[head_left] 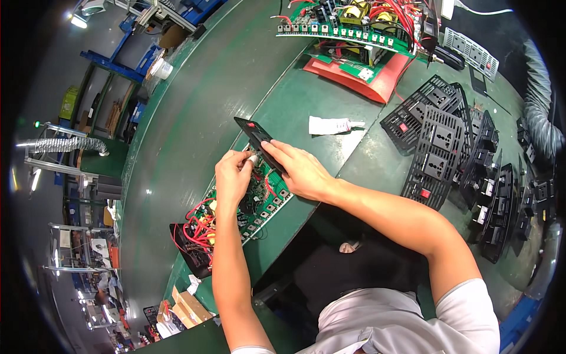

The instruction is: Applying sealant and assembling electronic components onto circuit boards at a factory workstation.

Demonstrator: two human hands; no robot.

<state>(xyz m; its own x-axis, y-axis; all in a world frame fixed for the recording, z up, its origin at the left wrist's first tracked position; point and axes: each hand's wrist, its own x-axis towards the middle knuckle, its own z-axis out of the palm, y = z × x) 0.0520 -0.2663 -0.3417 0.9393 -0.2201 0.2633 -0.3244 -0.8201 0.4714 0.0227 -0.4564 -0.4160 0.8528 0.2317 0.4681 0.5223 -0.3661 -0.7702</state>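
Note:
A black socket panel (250, 131) with a red switch is tilted on edge over the far end of a green circuit board (268, 203). My right hand (303, 172) grips this panel along its near side, fingers laid over its face. Close beside it, my left hand (233, 177) is closed in a pinch at the panel's inner side, just above the board. What the left fingertips hold is too small and hidden to make out. Red wires (203, 219) bunch at the board's near left end, next to a black end plate (190, 251).
A white tube (330, 125) lies beyond my right hand. Several black socket panels (435, 153) are piled at the right. Wired circuit boards (348, 29) rest on a red sheet (365, 85) at the back. Left of the board runs a dark green conveyor belt (177, 138). A cardboard box (190, 308) stands at the lower left.

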